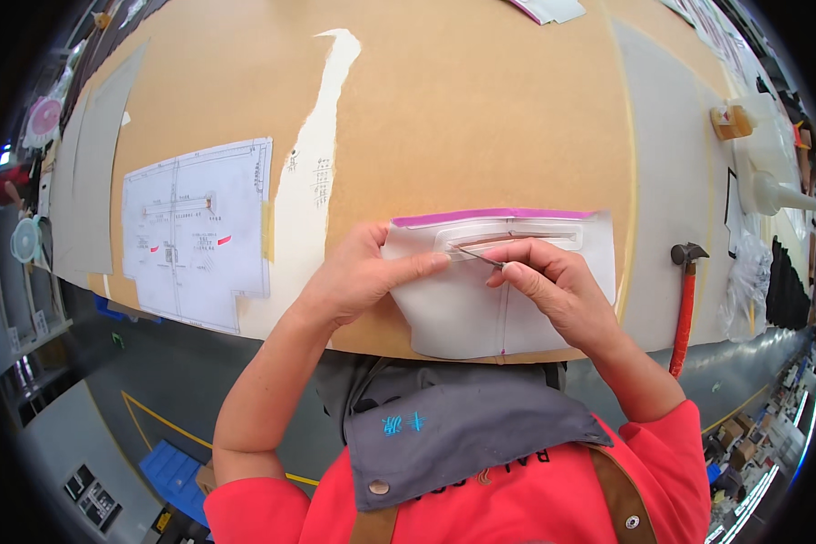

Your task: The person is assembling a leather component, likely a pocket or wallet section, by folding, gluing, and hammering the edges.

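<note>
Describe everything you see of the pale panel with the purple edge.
The pale panel looks like smooth, flexible sheet, with a purple strip along its far edge. Below runs a long, slot-like shape in a rounded frame; a line crosses its middle. It lies by the table's near edge. The left hand grips its left side; the right hand holds a slim tool over it.

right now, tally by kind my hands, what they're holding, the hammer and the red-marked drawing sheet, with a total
Hands, left hand and right hand: 2
Pink-edged white panel: 1
Slim tool: 1
Red-handled hammer: 1
Red-marked drawing sheet: 1
Total: 6
</note>
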{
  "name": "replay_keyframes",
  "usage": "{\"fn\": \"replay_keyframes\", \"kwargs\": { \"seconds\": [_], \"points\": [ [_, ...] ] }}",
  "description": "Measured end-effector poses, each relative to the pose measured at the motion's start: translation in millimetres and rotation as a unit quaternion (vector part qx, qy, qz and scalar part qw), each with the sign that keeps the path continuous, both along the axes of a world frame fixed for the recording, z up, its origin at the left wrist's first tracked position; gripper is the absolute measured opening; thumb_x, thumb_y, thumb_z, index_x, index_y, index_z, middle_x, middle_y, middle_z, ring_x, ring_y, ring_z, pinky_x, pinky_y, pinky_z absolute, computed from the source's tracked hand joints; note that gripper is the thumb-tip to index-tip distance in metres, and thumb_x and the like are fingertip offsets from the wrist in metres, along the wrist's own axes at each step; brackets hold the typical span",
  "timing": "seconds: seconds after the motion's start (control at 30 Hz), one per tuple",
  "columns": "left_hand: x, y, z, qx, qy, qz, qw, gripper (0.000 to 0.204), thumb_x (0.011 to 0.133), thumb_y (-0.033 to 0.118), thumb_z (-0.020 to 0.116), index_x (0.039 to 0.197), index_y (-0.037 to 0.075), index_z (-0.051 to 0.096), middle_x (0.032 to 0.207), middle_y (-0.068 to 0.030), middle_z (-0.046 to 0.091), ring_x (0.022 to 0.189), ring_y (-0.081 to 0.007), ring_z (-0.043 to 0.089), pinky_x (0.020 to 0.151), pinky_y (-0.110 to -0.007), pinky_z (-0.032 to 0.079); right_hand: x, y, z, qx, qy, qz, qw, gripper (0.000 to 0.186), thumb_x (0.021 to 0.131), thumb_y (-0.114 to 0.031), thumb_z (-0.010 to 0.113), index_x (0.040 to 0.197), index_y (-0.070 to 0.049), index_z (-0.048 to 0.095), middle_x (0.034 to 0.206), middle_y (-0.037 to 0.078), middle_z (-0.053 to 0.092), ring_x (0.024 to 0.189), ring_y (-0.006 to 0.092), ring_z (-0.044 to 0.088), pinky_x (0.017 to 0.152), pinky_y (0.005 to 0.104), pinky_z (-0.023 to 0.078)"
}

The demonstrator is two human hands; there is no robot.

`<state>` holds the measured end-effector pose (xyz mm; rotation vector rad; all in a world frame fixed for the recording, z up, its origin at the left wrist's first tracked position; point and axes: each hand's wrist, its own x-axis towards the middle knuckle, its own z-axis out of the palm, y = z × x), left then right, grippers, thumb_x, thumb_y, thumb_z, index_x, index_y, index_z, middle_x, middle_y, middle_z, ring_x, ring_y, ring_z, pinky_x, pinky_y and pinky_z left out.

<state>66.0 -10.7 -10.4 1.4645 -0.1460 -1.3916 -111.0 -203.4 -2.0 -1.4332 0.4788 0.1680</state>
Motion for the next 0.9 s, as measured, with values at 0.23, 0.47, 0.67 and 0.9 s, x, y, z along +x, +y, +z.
{"fn": "replay_keyframes", "kwargs": {
  "seconds": [0.23,0.47,0.67,0.9],
  "points": [
    [1,0,0,-0.011,-0.001,-0.007,1.000,0.037,0.087,0.015,0.084,0.118,0.000,0.071,0.110,-0.0083,0.075,0.100,-0.0149,0.069,0.090,-0.031,0.054,6,-5,2,0.010,0.049,-0.011,0.999,0.029,0.104,-0.026,0.062,0.113,-0.001,0.072,0.093,0.001,0.070,0.092,0.0084,0.061,0.087,0.0257,0.047],
    [0,0,-1,-0.023,0.001,-0.003,1.000,0.036,0.087,0.015,0.084,0.117,0.001,0.072,0.109,-0.0074,0.075,0.099,-0.0143,0.069,0.090,-0.031,0.054,17,-13,12,-0.028,0.073,0.045,0.996,0.025,0.104,-0.023,0.063,0.110,0.000,0.073,0.093,0.003,0.072,0.090,0.0091,0.063,0.089,0.0278,0.048],
    [-1,1,-2,-0.041,-0.001,0.003,0.999,0.036,0.088,0.018,0.083,0.116,-0.002,0.071,0.107,-0.0093,0.075,0.096,-0.0140,0.070,0.086,-0.030,0.055,23,-8,14,-0.035,0.061,0.045,0.997,0.030,0.104,-0.028,0.064,0.106,0.001,0.072,0.089,0.001,0.069,0.088,0.0077,0.061,0.083,0.0254,0.048],
    [-2,1,-2,-0.041,0.008,0.007,0.999,0.035,0.089,0.018,0.082,0.115,-0.002,0.071,0.107,-0.0095,0.075,0.096,-0.0144,0.070,0.086,-0.031,0.056,17,-2,5,0.014,0.060,-0.003,0.998,0.023,0.103,-0.020,0.065,0.111,0.001,0.072,0.100,0.003,0.071,0.090,0.0089,0.063,0.088,0.0266,0.049]
  ]
}}
